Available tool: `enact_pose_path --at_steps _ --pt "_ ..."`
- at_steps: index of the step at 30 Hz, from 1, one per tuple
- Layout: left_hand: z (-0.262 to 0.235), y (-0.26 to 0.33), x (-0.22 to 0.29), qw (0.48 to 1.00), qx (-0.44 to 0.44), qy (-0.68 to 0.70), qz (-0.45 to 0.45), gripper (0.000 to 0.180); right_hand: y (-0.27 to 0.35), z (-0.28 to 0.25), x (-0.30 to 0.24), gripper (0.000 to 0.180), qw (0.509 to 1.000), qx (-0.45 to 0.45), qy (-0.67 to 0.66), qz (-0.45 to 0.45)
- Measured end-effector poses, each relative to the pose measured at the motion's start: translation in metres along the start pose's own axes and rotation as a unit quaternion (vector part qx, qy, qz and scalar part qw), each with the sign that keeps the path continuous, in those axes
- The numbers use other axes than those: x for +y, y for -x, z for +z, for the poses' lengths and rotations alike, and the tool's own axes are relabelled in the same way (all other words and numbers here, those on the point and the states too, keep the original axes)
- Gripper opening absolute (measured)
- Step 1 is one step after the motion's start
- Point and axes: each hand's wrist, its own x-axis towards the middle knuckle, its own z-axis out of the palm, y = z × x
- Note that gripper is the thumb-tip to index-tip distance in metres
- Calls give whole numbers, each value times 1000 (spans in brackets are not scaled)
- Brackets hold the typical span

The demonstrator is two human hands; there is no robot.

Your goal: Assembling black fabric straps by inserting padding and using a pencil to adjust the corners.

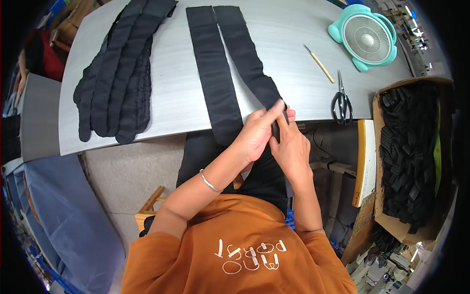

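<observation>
Two long black fabric strips lie side by side, running from the far middle of the table toward me. The end of the right strip comes over the table's near edge into my hands. My left hand is closed on that end, thumb on top. Close against it, my right hand pinches the dark fabric between thumb and index finger. The exact fold under the fingers is hidden. The left strip lies flat, its near end hanging over the edge beside my left wrist.
A stack of black strips lies on the left of the grey table. To the right are black-handled scissors, a pointed tool with a yellow handle and a turquoise fan. A cardboard box holds many black pieces.
</observation>
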Motion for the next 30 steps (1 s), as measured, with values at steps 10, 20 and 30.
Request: enact_pose_path --at_steps 10,20,30 --pt "8 16 -12 997 63 22 27 32 16 12 -6 39 1000 -5 -12 -3" --pt "-12 16 2 997 33 71 -5 39 51 14 -21 66 997 31 67 -16" --pt "-14 33 17 993 6 -111 26 32 19 7 -21 37 999 14 -29 -16"
